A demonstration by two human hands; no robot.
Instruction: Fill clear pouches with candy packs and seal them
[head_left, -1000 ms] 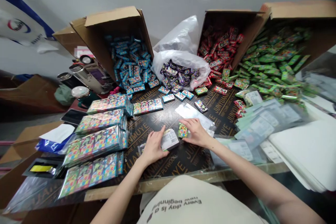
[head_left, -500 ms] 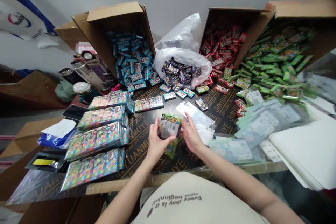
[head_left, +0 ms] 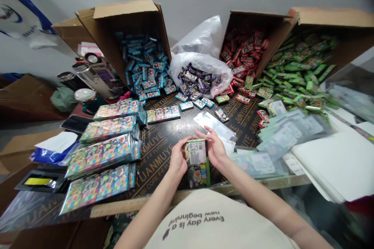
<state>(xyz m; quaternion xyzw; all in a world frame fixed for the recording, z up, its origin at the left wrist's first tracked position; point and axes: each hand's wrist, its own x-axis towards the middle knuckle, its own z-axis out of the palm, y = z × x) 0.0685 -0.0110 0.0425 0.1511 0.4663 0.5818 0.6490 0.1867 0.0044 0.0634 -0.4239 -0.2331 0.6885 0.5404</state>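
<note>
A printed plastic bag [head_left: 198, 169] with a white label and green and black print stands between my hands, close to the table's front edge. My left hand [head_left: 179, 157] grips its left side near the top. On the opposite side, my right hand [head_left: 216, 151] closes on the upper right edge, its fingers reaching over the top. Colourful small boxes show faintly at the bag's upper rim; most of its inside is hidden. Just beyond my right hand lies a clear plastic sleeve [head_left: 216, 124]. A row of joined small boxes [head_left: 163, 114] rests farther back on the left.
Stacks of wrapped box sets [head_left: 99, 155] stand on the left. Cartons of blue boxes [head_left: 146, 70], red boxes [head_left: 245, 54] and green boxes [head_left: 300, 70] line the back, around a white bag [head_left: 201, 60] of purple boxes. Flat printed bags [head_left: 263, 163] and white sheets [head_left: 336, 159] lie right.
The bag has come nearer to me and now hangs longer, its printed face turned to view. Both my hands have shifted along with it, and the camera view has moved slightly.
</note>
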